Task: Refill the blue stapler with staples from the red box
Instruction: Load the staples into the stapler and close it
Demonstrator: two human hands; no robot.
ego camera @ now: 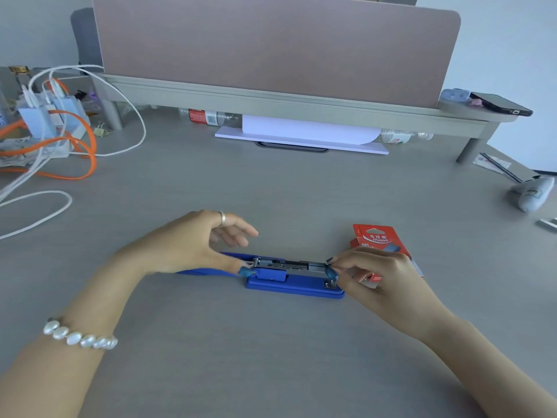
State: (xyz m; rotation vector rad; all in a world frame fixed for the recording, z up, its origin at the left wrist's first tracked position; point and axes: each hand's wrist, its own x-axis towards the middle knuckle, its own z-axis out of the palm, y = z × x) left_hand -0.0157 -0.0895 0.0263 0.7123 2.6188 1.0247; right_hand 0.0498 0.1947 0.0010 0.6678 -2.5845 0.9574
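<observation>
The blue stapler [294,286] lies on the grey desk, swung fully open, its lid flat to the left and its metal staple channel [289,264] facing up. My left hand [193,244] rests over the lid, thumb tip touching the channel's rear end, other fingers spread above. My right hand [382,274] pinches at the channel's front end; a strip of staples seems to sit between thumb and forefinger there, too small to be sure. The red staple box [381,238] lies right behind my right hand, partly hidden by it.
A monitor riser [271,99] spans the back, with a white board and bottles under it and a phone [500,104] on its right end. Chargers with orange and white cables [60,137] crowd the left. A white pouch [535,193] and staple strips [547,223] lie far right.
</observation>
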